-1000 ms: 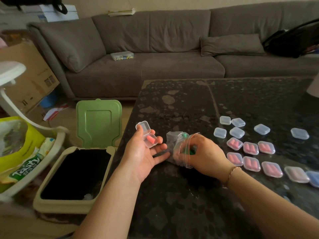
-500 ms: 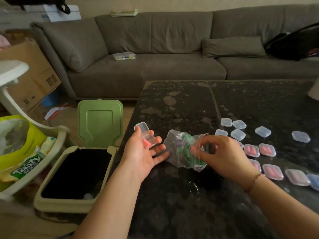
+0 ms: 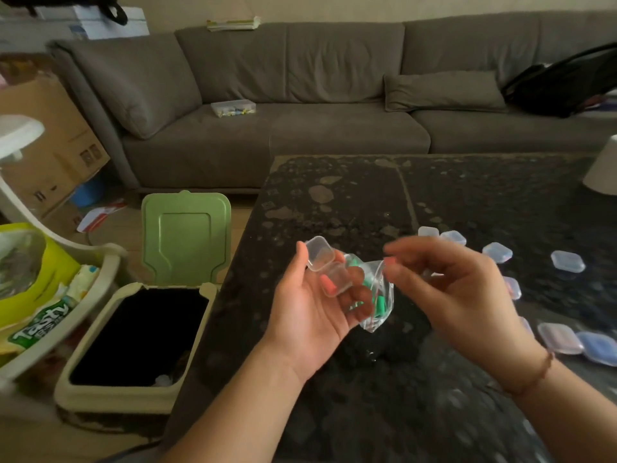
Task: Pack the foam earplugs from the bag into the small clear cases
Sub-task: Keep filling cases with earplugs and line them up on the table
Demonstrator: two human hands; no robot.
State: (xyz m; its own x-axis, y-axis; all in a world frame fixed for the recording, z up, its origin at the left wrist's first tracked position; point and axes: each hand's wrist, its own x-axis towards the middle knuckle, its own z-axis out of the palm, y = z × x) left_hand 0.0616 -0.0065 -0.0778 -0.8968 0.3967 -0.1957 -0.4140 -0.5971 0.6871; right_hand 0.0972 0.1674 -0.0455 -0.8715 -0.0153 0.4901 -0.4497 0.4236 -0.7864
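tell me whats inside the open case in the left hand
One pink earplug lies inside the open case held by the left hand; fingers cover its underside.

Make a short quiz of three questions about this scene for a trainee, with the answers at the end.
1. True or false: the case in the left hand is empty.
2. Which colour is the earplug that the right hand pinches? A green, B pink, C blue.
3. Fill in: the green bin lid beside the table stands ____.
Key: 1 false; 2 B; 3 open.
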